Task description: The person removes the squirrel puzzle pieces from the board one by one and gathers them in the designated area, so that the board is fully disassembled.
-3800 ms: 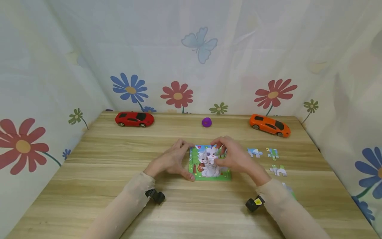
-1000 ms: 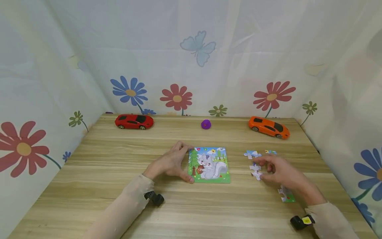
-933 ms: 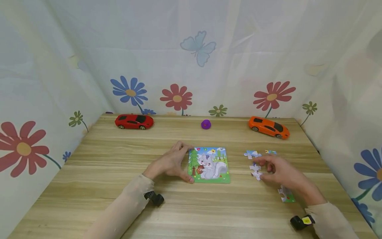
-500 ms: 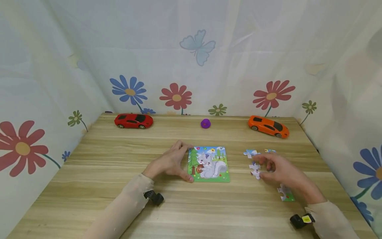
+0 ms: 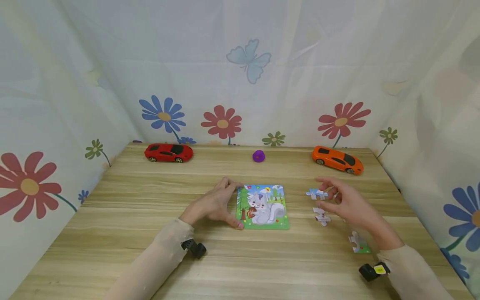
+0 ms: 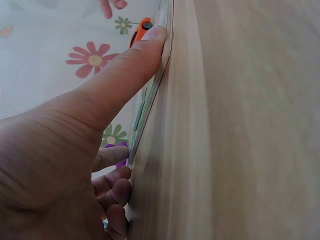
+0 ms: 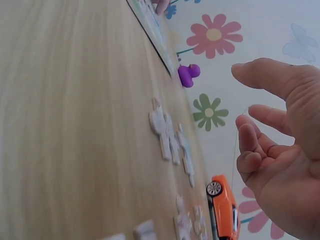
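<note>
Flowered curtain point(image 5: 187, 62): hung behind the squirrel picture point(image 5: 268, 208) and at both sides of it.
Wooden table point(image 5: 131, 208): spread beneath the picture.
Left hand point(image 5: 213, 204): set at the picture's left edge, whose corners are touched by spread thumb and forefinger.
Right hand point(image 5: 348, 206): raised right of the picture; fingers parted, nothing held.
Red car point(image 5: 168, 153): parked behind and left of the picture.
Orange car point(image 5: 337, 160): parked behind and right of it.
Blue piece point(image 5: 313, 193): laid right of the picture, below the right hand and framed between forefinger and thumb, untouched; long axis pointed roughly toward the picture; reached more nearly by the right hand.
White piece point(image 5: 321, 217) and green-edged piece point(image 5: 360, 243): also laid right of it.
Purple duck point(image 5: 258, 156): placed straight behind the picture.
Yellow tag point(image 5: 380, 270): worn at the right wrist; its marks cannot be read, and no brand is seen.
</note>
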{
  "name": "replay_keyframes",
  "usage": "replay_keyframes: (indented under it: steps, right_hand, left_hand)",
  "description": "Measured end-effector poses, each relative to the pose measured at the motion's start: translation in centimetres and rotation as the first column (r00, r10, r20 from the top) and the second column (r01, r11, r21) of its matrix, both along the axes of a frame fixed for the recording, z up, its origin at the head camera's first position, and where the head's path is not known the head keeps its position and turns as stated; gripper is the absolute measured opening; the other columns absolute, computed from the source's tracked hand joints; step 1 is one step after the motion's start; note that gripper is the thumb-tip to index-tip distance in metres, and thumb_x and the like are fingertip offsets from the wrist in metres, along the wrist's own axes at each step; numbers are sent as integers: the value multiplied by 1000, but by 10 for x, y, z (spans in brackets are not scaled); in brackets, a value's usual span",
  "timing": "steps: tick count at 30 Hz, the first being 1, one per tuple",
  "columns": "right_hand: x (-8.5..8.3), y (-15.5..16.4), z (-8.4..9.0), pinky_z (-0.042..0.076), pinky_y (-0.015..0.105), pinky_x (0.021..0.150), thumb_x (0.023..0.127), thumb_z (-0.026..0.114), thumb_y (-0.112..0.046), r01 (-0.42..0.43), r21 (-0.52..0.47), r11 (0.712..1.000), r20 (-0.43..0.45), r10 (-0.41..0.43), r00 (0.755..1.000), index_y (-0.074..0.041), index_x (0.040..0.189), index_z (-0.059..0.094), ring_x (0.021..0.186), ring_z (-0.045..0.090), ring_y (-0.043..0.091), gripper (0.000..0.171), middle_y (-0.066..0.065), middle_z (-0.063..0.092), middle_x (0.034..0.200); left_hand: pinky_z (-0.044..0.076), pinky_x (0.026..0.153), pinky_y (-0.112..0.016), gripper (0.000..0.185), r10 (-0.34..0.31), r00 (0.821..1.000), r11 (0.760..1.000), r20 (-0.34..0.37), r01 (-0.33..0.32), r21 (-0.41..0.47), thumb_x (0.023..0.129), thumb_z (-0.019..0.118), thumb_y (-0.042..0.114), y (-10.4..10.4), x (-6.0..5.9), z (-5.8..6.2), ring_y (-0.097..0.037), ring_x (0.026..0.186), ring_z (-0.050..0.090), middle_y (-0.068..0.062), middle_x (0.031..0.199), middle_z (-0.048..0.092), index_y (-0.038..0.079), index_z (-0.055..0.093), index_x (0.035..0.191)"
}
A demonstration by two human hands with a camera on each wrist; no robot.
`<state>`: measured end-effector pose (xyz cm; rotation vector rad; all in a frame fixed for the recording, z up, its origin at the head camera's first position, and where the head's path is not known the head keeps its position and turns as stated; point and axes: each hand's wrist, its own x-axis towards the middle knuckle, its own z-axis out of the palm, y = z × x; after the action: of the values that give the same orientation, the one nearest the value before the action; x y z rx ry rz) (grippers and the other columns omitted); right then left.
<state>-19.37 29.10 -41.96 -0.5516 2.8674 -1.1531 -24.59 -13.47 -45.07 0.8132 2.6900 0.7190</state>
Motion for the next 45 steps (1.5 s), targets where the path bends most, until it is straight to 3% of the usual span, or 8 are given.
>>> replay_keyframes:
  steps: [10, 17, 20, 25, 34, 41, 45]
  right_hand:
    - [-9, -34, 12, 49, 23, 69, 99, 88, -17, -24, -92, 995, -52, 19, 998, -9, 158, 58, 92, 60, 22, 68, 15, 67, 128]
    - [-14, -57, 11, 48, 22, 70, 97, 90, -19, -12, -150, 989, -85, -1, 996, -11, 154, 62, 93, 60, 36, 64, 12, 68, 126]
    - [-15, -66, 10, 48, 22, 70, 97, 90, -17, -5, -165, 986, -86, -9, 996, -12, 152, 64, 93, 60, 35, 62, 12, 68, 125]
    - [-16, -80, 6, 50, 23, 70, 95, 92, -19, -23, -167, 986, -62, 13, 998, -13, 151, 65, 92, 60, 26, 63, 13, 69, 125]
    - [-16, -100, -7, 52, 26, 70, 93, 94, -18, -86, -161, 983, -19, 84, 996, -8, 150, 65, 89, 61, 22, 66, 19, 69, 123]
    - [-10, -113, -18, 55, 27, 73, 94, 94, -25, -137, -119, 983, 77, 147, 986, -7, 152, 64, 88, 63, 21, 68, 12, 71, 121]
    - [-9, -117, -27, 53, 26, 69, 93, 94, -27, -157, -81, 984, 97, 164, 982, -10, 144, 70, 84, 62, 18, 59, 4, 71, 114]
  left_hand:
    - [44, 127, -52, 135, -2, 1000, 1000, -10, 2, -20, 65, 106, 62, 0, -1, -1, -30, 146, 46, -12, 156, 42, 13, 38, 172]
    - [44, 126, -51, 137, -1, 1000, 1000, -4, 1, -16, 65, 106, 62, 1, 0, 1, -29, 146, 46, -11, 156, 42, 13, 37, 173]
    - [45, 126, -51, 136, 1, 1000, 1000, -4, -1, -13, 65, 106, 61, 1, 0, 2, -29, 145, 46, -11, 155, 42, 12, 37, 172]
    - [45, 126, -52, 136, 2, 1000, 1000, -2, -2, -12, 65, 106, 61, 1, 1, 2, -30, 144, 47, -12, 154, 43, 11, 38, 172]
    - [44, 127, -52, 137, 2, 1000, 1000, 0, -2, -23, 65, 105, 62, 2, 0, 4, -30, 145, 47, -12, 155, 43, 12, 37, 172]
    - [45, 126, -52, 136, 11, 1000, 1000, 6, -11, -23, 64, 106, 60, 2, 1, 6, -31, 146, 46, -12, 155, 43, 12, 38, 172]
    - [45, 126, -52, 135, 13, 1000, 1000, 4, -13, -22, 65, 106, 61, 1, 2, 5, -31, 146, 46, -12, 156, 43, 13, 38, 172]
